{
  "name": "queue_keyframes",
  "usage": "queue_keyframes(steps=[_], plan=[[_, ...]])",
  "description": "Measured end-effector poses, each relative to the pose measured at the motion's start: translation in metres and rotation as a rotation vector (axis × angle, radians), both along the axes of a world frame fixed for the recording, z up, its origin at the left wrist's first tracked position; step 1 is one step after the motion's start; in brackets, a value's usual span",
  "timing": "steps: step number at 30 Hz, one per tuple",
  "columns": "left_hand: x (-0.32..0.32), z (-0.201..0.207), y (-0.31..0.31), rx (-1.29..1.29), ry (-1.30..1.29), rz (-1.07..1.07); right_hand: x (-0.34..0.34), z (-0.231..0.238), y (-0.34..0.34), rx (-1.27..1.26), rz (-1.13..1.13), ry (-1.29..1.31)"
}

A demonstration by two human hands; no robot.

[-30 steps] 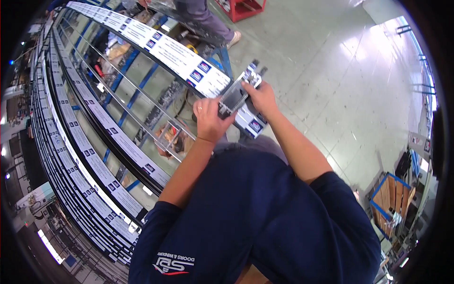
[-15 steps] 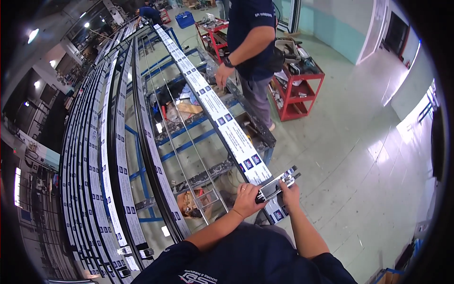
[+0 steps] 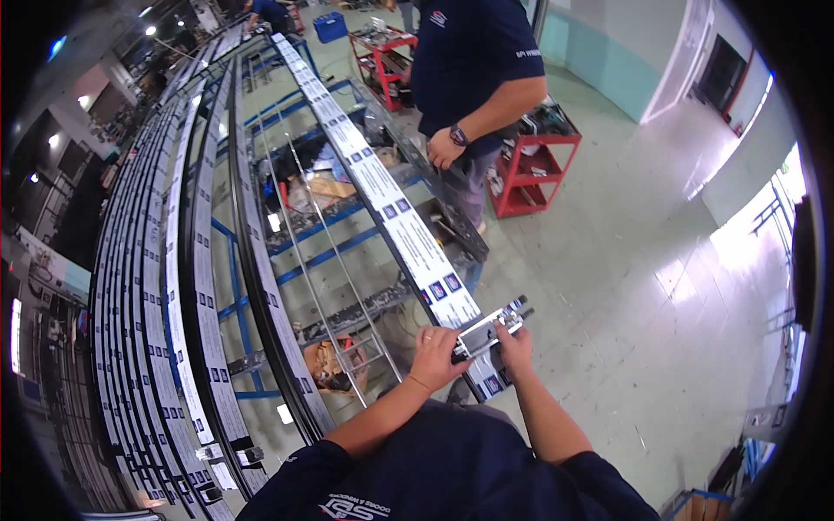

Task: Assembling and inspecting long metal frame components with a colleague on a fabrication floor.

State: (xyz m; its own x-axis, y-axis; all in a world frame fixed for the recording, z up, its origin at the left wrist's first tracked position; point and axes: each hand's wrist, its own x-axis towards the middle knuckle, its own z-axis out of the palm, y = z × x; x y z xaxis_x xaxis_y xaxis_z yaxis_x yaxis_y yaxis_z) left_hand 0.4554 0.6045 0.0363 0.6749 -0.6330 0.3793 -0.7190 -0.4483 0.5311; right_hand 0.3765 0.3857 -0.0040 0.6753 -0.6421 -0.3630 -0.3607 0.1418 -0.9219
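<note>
green-floored workshop, metal fitting [image 3: 480, 337] held crosswise

off to the right, pale floor [image 3: 599, 269] with bright patches of reflected light. past a blue-barred stand [image 3: 347, 246], next to a red trolley [image 3: 524, 206], a co-worker [image 3: 473, 78] in dark shirt and wristwatch; farther back, a second red trolley [image 3: 382, 71] and a blue box [image 3: 330, 28].

on the left, many long black-and-white profiles [image 3: 206, 339] in parallel rows. between those and a single film-covered profile [image 3: 410, 243], two thin metal rods [image 3: 325, 226], with an open carton [image 3: 323, 365] lower down.

over the near end of that film-covered profile, the silvery, boxy fitting; cannot tell whether touching it or just above. gripped at both ends: left hand [image 3: 437, 358] with fingers clamped round the left end; right hand [image 3: 515, 347] clamped on the other end, thumb on top, remaining fingers mostly hidden. forearms both reaching up from the lower edge, out of dark sleeves.
</note>
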Motion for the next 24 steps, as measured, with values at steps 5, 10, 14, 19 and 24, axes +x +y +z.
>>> queue_keyframes(steps=[5,10,14,19,24], plan=[[-0.004,-0.004,0.003,0.078,0.026,0.056,0.003,-0.007,0.001,0.036,-0.004,-0.004],[-0.008,0.001,-0.001,0.122,0.060,0.075,0.002,-0.008,0.000,0.051,-0.047,-0.040],[-0.010,-0.001,0.006,0.115,0.093,0.115,0.007,-0.009,0.005,-0.001,-0.039,-0.075],[-0.011,-0.001,0.008,0.131,0.119,0.098,0.005,-0.012,0.000,0.096,-0.018,-0.020],[-0.018,0.009,0.018,0.160,0.188,0.056,0.005,-0.020,-0.003,0.122,-0.005,-0.020]])
